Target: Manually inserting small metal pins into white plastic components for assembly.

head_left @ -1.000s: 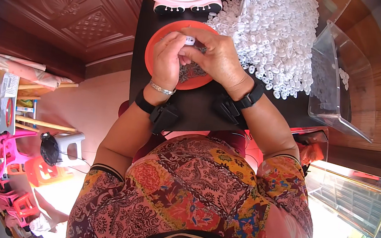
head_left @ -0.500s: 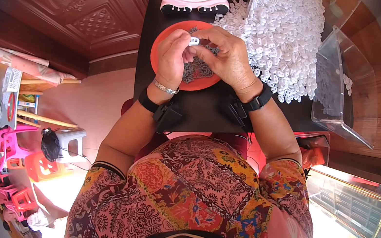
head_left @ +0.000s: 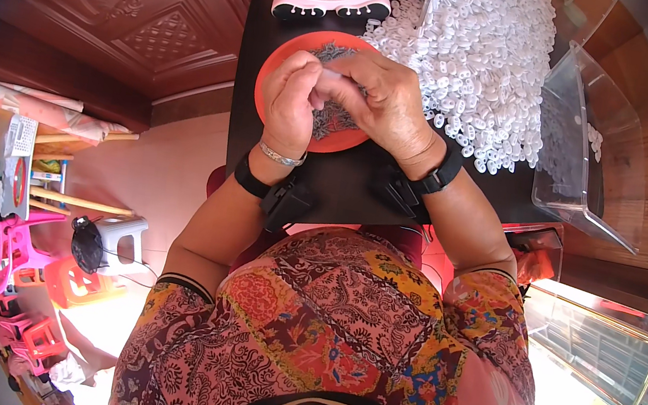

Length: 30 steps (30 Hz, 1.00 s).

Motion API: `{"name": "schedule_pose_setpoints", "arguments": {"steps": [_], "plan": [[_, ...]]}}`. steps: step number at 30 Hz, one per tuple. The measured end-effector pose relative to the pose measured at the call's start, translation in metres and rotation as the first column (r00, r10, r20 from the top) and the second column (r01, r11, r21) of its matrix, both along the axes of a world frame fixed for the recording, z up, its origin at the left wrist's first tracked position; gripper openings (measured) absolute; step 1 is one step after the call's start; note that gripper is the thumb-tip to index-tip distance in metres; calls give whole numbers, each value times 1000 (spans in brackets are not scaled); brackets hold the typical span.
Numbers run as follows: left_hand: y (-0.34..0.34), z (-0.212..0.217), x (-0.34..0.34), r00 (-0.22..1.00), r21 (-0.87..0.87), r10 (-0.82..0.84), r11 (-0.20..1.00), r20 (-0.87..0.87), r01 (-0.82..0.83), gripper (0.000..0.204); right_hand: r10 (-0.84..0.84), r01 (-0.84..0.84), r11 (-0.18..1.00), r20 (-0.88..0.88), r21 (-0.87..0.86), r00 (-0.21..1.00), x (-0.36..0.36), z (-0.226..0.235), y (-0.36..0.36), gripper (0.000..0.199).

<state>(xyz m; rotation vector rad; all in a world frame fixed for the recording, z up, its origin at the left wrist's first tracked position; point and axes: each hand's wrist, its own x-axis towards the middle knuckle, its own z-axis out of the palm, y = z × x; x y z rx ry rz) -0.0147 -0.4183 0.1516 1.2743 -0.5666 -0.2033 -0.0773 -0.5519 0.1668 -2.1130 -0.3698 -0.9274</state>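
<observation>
Two hands, the left hand [head_left: 290,105] and right hand [head_left: 385,103], pinch together on one small white piece [head_left: 331,79] over the single orange dish [head_left: 275,78], one white heap [head_left: 488,59] far right; the piece sits less exposed than before.

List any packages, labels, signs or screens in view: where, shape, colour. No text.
No labels, signs or screens that I can make out.
Nearest to packaging: clear plastic bin, boxy and see-through, at the right edge of the dark table, beside the heap of small white parts.
Orange round tray, under both hands, holding small dark pieces.
Left hand and right hand meet over it, pinching something small; too hidden to name.
</observation>
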Motion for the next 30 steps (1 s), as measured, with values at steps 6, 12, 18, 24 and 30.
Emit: {"name": "schedule_pose_setpoints", "arguments": {"steps": [6,12,18,24,30], "plan": [[0,0,-3,999,-41,-40,998,3,40,21,80,-77,989,-17,127,997,0,5,-2,18],[-3,-3,0,995,-46,-60,997,-78,57,16,62,-41,973,-88,225,994,2,0,-1,25],[-4,-3,-2,997,-60,-74,995,14,75,11,35,-20,981,-73,195,997,0,0,-1,27],[-5,-3,-7,1000,-50,-25,998,16,26,11,35,-26,982,-49,187,998,0,-1,0,24],[-5,-3,-7,998,0,16,1000,58,-16,11,35,-27,977,-34,211,999,1,-3,0,22]]}}
